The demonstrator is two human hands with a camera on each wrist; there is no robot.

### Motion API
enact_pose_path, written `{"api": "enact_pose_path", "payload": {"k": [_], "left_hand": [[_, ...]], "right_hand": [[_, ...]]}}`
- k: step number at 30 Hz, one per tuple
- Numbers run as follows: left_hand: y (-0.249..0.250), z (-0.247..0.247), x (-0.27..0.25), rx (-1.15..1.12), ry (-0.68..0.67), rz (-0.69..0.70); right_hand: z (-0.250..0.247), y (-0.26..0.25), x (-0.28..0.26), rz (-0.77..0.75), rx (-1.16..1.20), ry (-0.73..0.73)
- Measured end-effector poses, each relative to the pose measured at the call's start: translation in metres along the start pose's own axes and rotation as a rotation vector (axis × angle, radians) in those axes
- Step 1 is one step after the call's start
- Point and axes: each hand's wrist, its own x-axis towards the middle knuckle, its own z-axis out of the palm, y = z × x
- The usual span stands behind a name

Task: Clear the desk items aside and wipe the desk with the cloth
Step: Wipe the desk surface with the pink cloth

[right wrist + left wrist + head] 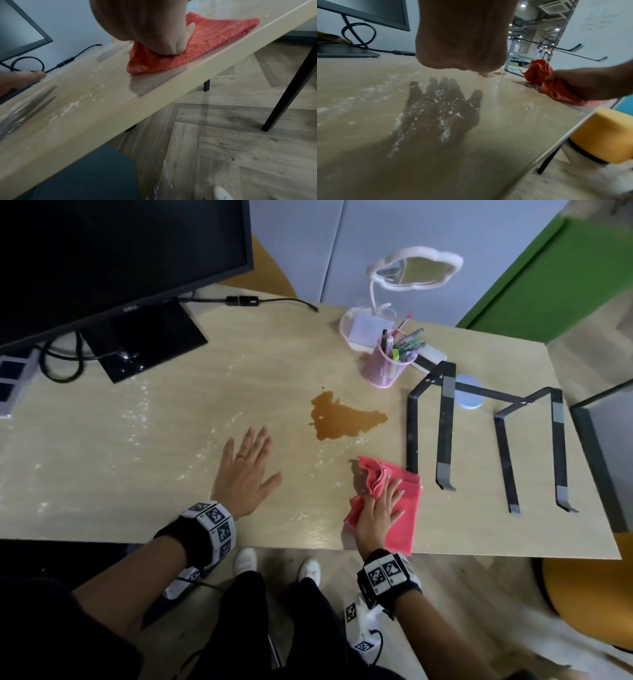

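A pink-red cloth (406, 508) lies near the front edge of the light wooden desk (102, 474), partly bunched at its far side. My right hand (378, 513) presses down on the cloth (214, 33) with fingers spread and fairly straight; its palm (145, 27) bears on the fabric. My left hand (248, 465) is flat and open, just above the desk (368, 148), casting a dark hand shape below the palm (462, 40). A brown liquid spill (346, 419) spreads beyond both hands. White powder streaks (137, 412) cover the desk's middle and left.
A monitor (113, 251) with its stand and cables fills the back left. At the back right stand a pink mesh pen holder (385, 368) and a white cloud-shaped lamp (414, 268). A black laptop stand (479, 433) sits right of the cloth. A yellow stool (606, 135) is beside the desk.
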Motion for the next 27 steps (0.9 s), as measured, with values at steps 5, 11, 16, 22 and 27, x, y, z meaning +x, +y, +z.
{"api": "enact_pose_path", "payload": {"k": [5, 11, 16, 22, 27], "left_hand": [[0.010, 0.019, 0.005, 0.078, -0.082, 0.167], [0.016, 0.034, 0.005, 0.035, -0.044, 0.131], [0.017, 0.034, 0.006, 0.002, -0.047, 0.139], [0.016, 0.033, 0.005, -0.021, -0.056, 0.140], [0.017, 0.031, 0.006, -0.047, -0.061, 0.132]], "right_hand": [[0.010, 0.002, 0.004, 0.048, -0.051, 0.010], [0.020, -0.003, 0.007, 0.092, -0.058, 0.035], [0.033, -0.024, 0.011, 0.116, -0.037, 0.037], [0.046, -0.040, 0.032, 0.112, 0.005, 0.035], [0.041, -0.046, 0.042, -0.017, 0.058, -0.052]]}}
